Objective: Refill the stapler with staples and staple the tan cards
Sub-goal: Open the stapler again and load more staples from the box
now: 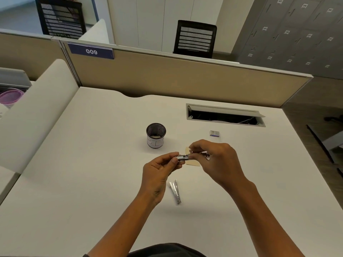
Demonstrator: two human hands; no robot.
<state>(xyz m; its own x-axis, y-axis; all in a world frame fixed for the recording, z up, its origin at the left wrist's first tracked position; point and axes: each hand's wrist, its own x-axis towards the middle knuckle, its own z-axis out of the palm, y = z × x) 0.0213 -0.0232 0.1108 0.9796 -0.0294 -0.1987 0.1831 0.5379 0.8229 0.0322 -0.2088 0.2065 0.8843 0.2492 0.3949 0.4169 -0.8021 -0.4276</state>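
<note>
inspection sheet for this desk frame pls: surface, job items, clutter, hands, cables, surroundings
Surface: white desk.
Job's things: stapler held above tan cards; staple box behind; metal piece near the desk front.
Clutter: mesh cup.
Hands: left hand and right hand both grip the stapler.
Cables: some inside the open cable hatch.
Surroundings: partition with 009 sign, chairs, lockers.

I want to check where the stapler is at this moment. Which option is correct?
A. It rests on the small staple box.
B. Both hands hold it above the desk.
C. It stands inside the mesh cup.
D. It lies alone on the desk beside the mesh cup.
B: the left hand and right hand grip the metal stapler between them, above the tan cards.
</note>
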